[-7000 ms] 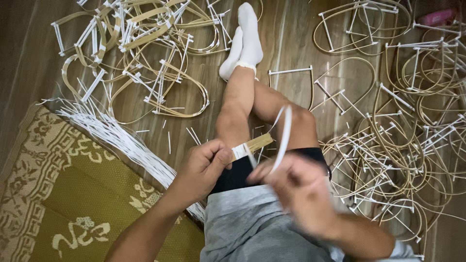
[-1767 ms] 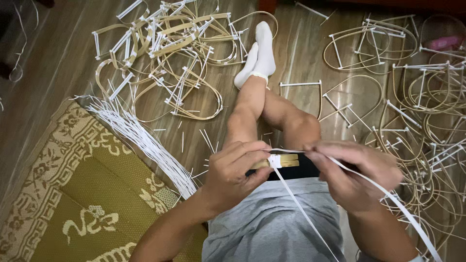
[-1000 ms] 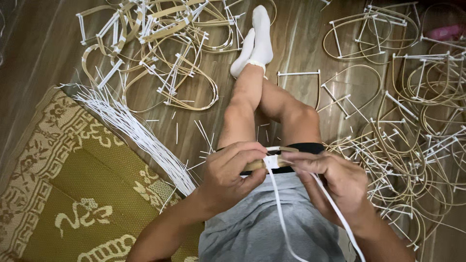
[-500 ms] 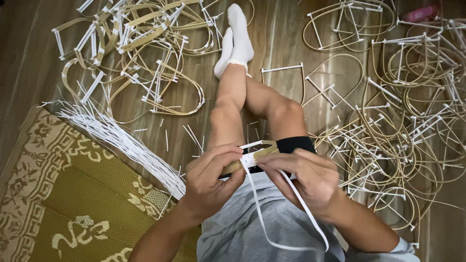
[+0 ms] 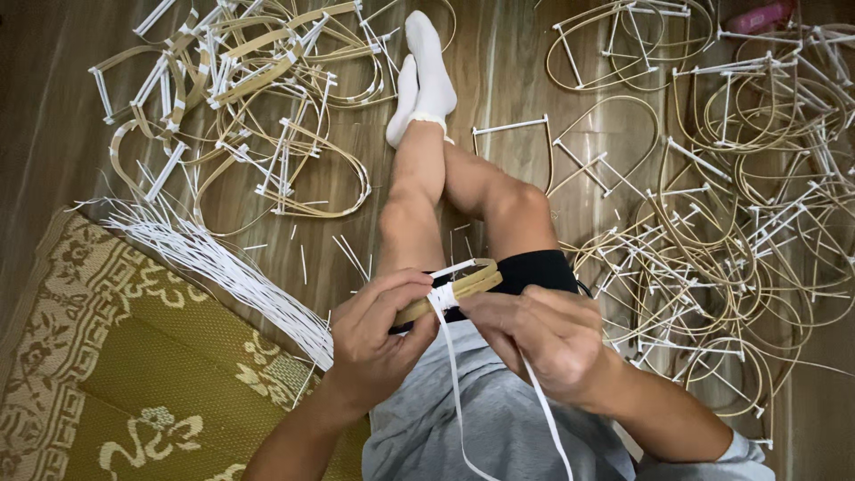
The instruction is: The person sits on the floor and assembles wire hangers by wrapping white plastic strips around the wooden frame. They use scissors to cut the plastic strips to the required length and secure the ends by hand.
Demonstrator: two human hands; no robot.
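Note:
My left hand (image 5: 378, 334) pinches a short bundle of tan bamboo strips (image 5: 463, 285) over my lap. A white plastic strip (image 5: 452, 374) is wound around the bundle near its middle and hangs down in a loop over my grey shorts. My right hand (image 5: 543, 343) holds that white strip just right of the wrap, fingers closed on it. My bare legs stretch ahead, crossed, with white socks (image 5: 426, 71) on the feet.
A bundle of long white strips (image 5: 214, 267) lies on the wooden floor to my left, beside a green and gold mat (image 5: 134, 374). Piles of bent bamboo frames with white ties lie at the far left (image 5: 258, 107) and all along the right (image 5: 739, 214).
The white strip was pulled out far to the right, then brought back in; its loop now hangs shorter over my lap and both hands sit close together at the wrap.

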